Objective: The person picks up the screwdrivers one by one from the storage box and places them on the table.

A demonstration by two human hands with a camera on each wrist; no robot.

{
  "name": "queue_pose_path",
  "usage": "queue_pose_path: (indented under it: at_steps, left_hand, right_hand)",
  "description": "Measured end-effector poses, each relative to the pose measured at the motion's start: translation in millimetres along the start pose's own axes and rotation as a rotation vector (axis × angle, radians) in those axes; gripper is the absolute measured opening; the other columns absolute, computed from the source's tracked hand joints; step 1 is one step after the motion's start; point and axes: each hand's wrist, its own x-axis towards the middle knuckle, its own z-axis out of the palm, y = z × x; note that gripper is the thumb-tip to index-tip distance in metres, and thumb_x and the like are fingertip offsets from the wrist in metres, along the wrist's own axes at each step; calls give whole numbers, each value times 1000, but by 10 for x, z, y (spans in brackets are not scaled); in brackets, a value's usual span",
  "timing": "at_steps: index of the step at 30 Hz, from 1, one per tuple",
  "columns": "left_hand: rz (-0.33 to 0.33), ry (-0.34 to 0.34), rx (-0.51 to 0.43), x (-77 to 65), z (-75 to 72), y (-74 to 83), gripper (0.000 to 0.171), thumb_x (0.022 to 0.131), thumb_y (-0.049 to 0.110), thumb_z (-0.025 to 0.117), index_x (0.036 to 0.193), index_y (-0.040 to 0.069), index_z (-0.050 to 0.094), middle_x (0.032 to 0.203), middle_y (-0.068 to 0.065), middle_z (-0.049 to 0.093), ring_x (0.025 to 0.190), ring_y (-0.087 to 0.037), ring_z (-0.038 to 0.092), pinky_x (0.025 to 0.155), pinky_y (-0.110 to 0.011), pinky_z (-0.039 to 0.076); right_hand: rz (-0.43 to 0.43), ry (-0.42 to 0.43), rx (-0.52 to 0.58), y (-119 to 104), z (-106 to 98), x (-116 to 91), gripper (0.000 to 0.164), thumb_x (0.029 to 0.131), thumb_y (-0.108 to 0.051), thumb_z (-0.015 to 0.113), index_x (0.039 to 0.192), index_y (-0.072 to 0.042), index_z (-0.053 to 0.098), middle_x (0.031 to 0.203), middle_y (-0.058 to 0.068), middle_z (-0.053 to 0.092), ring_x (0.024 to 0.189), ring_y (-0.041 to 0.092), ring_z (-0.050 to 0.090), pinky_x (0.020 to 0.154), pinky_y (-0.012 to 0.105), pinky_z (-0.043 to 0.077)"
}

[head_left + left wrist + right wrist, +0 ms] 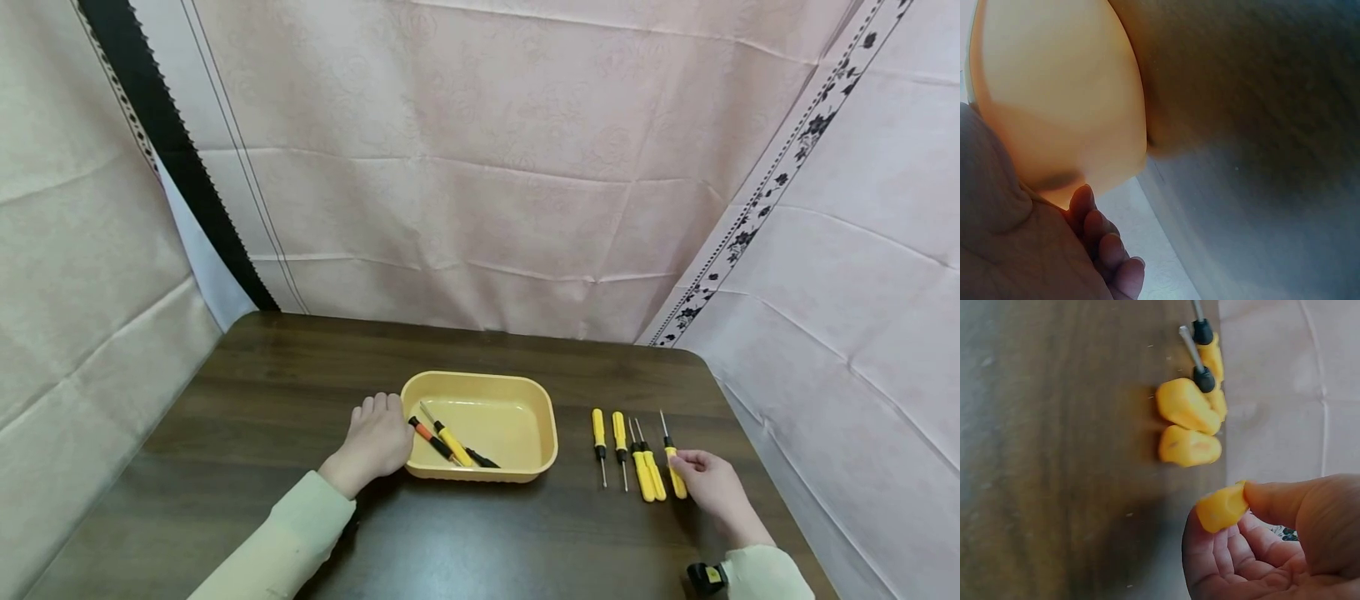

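My left hand (380,433) grips the left end of a yellow plastic tray (542,429). In the left wrist view, the curled fingers (1112,250) lie along the tray's outer wall (1066,75). Inside the tray are a yellow-and-black screwdriver (452,442), an orange-and-black screwdriver (430,437) and a dark tool (482,458), partly covered. At the right, my right hand (712,483) pinches a screwdriver (677,475) by its yellow handle between thumb and fingers, its metal tip pointing away from me. The right wrist view shows the handle's end (1219,509) in the pinch.
Several yellow-handled screwdrivers lie in a row left of my right hand: two with tips toward me (598,429) and two touching, tips away (642,475). Everything rests on a dark wooden table (300,367). Patterned cloth (480,167) hangs behind and at both sides.
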Motion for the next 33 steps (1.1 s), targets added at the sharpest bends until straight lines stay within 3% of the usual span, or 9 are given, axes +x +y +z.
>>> queue_pose_path:
  at_steps: [12, 20, 33]
  left_hand:
    - [-2, -6, -6, -11, -16, 2, 28, 94, 23, 54, 105, -2, 47, 90, -12, 40, 82, -29, 36, 72, -42, 30]
    - [0, -1, -7, -3, -12, 4, 29, 94, 23, 54, 105, -3, 47, 90, -12, 40, 82, -29, 36, 72, -41, 30]
    - [1, 1, -19, -10, -10, -2, 27, 94, 23, 54, 102, -1, 47, 91, -13, 40, 82, -29, 36, 72, -42, 30]
  right_hand:
    - [-23, 66, -39, 34, 101, 10, 37, 95, -19, 58, 114, 14, 59, 96, 18, 65, 75, 19, 58, 59, 30, 48]
    - [41, 55, -54, -23, 106, 9, 38, 95, -21, 58, 114, 11, 58, 99, 20, 63, 77, 23, 57, 60, 32, 48]
    - [53, 45, -70, -33, 107, 8, 40, 94, -23, 59, 115, 11, 56, 98, 19, 62, 79, 24, 57, 61, 33, 48]
